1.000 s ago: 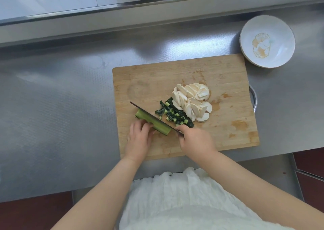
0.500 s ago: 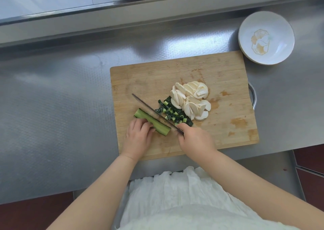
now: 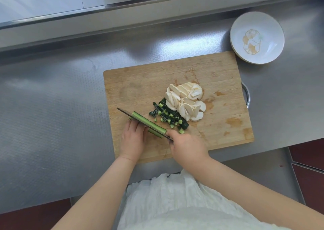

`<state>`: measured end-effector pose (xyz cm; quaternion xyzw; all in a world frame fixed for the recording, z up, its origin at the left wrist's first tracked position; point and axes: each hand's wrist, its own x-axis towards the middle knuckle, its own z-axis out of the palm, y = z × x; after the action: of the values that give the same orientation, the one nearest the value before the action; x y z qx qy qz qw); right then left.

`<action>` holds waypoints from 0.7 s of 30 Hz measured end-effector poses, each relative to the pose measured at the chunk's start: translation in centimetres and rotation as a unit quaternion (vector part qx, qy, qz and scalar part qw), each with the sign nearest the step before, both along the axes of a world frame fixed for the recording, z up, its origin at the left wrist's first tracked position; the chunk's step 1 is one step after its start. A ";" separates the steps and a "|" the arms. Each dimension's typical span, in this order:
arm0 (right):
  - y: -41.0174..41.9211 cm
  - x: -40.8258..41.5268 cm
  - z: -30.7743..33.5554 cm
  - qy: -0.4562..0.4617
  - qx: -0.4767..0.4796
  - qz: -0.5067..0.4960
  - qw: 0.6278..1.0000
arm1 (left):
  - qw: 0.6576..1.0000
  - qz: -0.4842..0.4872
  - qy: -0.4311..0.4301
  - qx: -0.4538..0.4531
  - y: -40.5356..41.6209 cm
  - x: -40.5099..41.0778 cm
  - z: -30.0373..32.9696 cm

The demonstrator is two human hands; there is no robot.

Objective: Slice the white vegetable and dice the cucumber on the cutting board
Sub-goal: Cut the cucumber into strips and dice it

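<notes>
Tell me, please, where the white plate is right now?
In the head view, the white plate sits on the steel counter at the upper right, just beyond the cutting board's far right corner.

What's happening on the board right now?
A person is cutting a cucumber strip lengthwise on the wooden cutting board. The right hand grips the knife, while the left hand steadies the strip. Diced cucumber and white vegetable slices lie piled beside it.

Right hand (image 3: 187, 148): I grip the knife (image 3: 140, 122), blade in the cucumber strip (image 3: 149, 122).
Left hand (image 3: 133, 138): I steady the strip.
</notes>
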<state>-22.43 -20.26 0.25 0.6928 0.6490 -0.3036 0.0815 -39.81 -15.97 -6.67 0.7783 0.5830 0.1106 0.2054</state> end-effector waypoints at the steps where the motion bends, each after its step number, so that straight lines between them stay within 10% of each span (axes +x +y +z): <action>1: 0.0 0.0 0.0 0.001 0.000 0.000 1.000 | 1.000 0.003 0.001 0.002 0.0 0.0 -0.1; 21: 2.4 -0.3 0.6 -0.039 -0.094 0.010 0.995 | 0.997 0.007 -0.028 0.077 -0.2 0.1 -1.2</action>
<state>-22.71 -17.81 0.82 0.6870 0.6204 -0.3357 0.1746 -39.68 -16.19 -7.83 0.7845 0.5718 0.1785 0.1605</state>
